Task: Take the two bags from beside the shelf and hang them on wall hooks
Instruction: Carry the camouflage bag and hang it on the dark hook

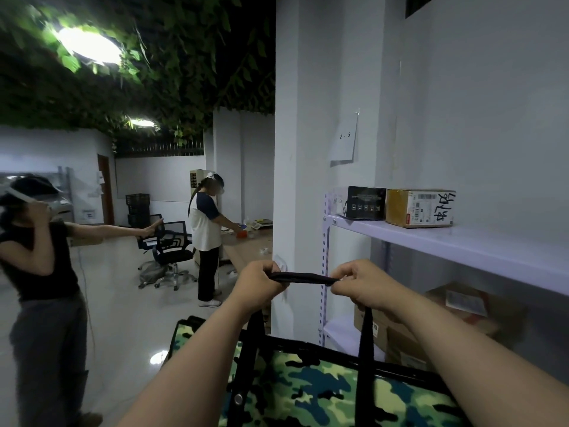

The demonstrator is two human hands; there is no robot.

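Camouflage fabric covers the bag (323,389), which hangs below both fists by its black strap (303,278). The left hand (257,288) is clenched around one end of the strap's top span, and the right hand (358,285) pinches the other end, so the span stretches flat between the fingers. Behind the left knuckles a pale hook (281,262) sits on the white wall (289,149). Right of the right fingers stands a metal shelf (446,245) carrying a black box (366,203) and a cardboard box (420,208).
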